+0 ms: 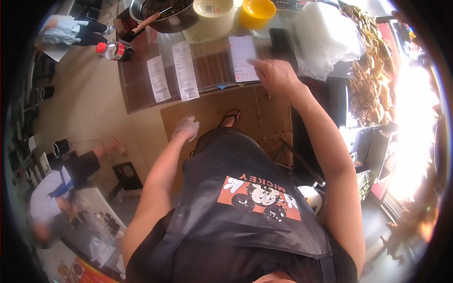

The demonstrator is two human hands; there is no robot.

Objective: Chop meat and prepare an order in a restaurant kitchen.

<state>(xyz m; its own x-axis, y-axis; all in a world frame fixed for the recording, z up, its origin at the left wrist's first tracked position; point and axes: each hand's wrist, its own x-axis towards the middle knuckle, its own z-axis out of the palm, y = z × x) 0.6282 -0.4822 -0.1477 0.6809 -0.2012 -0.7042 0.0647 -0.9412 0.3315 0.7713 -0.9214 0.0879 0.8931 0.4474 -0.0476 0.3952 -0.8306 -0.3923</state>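
My right hand [277, 74] is bare and reaches over the table's near edge. Its index finger points onto the lit screen of a smartphone [242, 58], while the other fingers curl under. My left hand [186, 128] wears a clear plastic glove and hangs low in front of the apron, its fingers curled together with no object visible in them. Two printed paper receipts, a longer one [185, 70] and a shorter one [159, 78], lie to the left of the phone. Beyond the phone's right side rests a dark flat object [279, 39].
A metal pot of dark food [184, 24], a cream container [214, 16], a yellow bowl [257, 14] and bagged white containers [320, 35] line the table's far side. A cola bottle [115, 50] stands left. Two other people [46, 198] are at left. Brown dried-looking food [371, 81] lies right.
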